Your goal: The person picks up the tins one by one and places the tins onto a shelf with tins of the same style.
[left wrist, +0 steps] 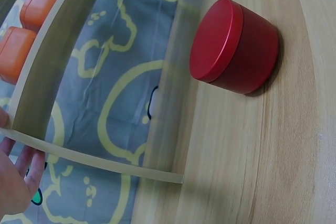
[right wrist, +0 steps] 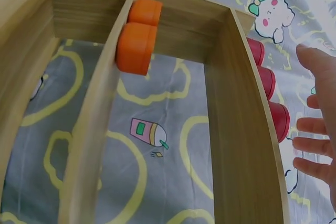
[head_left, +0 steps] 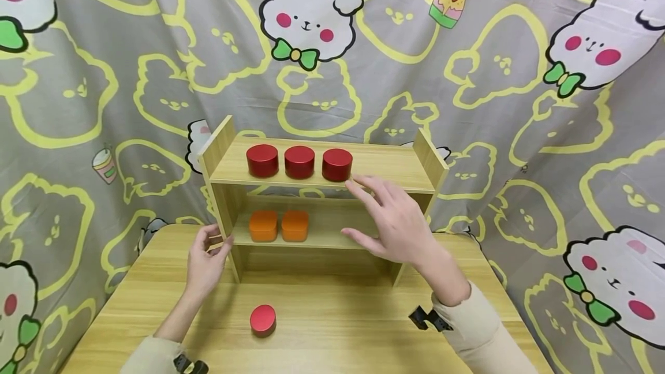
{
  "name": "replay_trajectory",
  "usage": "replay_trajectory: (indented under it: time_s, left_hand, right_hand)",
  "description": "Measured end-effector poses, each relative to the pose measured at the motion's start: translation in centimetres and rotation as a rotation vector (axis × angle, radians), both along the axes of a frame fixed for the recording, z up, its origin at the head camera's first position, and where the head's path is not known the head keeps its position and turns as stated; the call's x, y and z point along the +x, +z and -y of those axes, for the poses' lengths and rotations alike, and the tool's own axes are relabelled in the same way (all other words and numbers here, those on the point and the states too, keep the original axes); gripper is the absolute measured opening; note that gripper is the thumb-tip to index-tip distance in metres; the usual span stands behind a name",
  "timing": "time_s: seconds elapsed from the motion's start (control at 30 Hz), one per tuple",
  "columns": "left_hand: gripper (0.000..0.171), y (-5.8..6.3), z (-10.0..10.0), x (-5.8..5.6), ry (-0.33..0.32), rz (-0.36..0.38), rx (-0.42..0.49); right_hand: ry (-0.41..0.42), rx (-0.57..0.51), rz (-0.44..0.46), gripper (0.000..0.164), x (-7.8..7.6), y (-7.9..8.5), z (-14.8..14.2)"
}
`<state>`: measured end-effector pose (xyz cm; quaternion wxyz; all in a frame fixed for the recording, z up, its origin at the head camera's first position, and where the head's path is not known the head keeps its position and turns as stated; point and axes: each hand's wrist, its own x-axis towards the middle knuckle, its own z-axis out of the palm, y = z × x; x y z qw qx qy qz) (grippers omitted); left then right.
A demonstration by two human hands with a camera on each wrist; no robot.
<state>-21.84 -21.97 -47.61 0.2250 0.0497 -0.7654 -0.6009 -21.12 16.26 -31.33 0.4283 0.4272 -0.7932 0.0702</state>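
A small wooden two-tier shelf [head_left: 389, 161] stands on the table. My left hand [head_left: 204, 267] holds its left side panel, thumb on the inner side and fingers outside, as the left wrist view shows. Three round red tins [head_left: 299, 164] stand in a row on the top board. My right hand [head_left: 395, 221] is just right of the rightmost tin [head_left: 337, 167], fingers spread and nothing in them. On the middle board sit two orange rounded-square tins [head_left: 263, 226], side by side at the left. Another red tin [left wrist: 233, 45] stands on the table in front of the shelf.
The wooden table [head_left: 337, 328] extends in front of the shelf and to both sides. A grey curtain [head_left: 322, 97] with cartoon animals hangs close behind and around it. The shelf's right side panel [head_left: 432, 157] rises above the top board beyond my right hand.
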Motion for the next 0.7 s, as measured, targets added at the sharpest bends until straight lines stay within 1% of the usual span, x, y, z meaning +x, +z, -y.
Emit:
replay_trajectory:
  time_s: [0.17, 0.3, 0.47, 0.7]
  left_hand:
    - [0.035, 0.0, 0.0, 0.0, 0.000, -0.009, 0.005]
    - [0.034, 0.0, 0.0, -0.1, 0.000, -0.024, 0.013]
    - [0.034, 0.0, 0.0, -0.1, 0.000, -0.020, 0.017]
    - [0.035, -0.1, 0.0, 0.0, -0.002, -0.009, 0.021]
  right_hand:
    - [0.048, -0.007, -0.088, 0.070, 0.6, -1.1, 0.4]
    - [0.088, -0.017, -0.135, 0.068, 1.0, -2.1, 0.7]
    - [0.098, -0.015, -0.127, 0.067, 1.6, -3.4, 1.3]
    - [0.099, 0.016, -0.101, 0.068, 2.5, -6.2, 2.4]
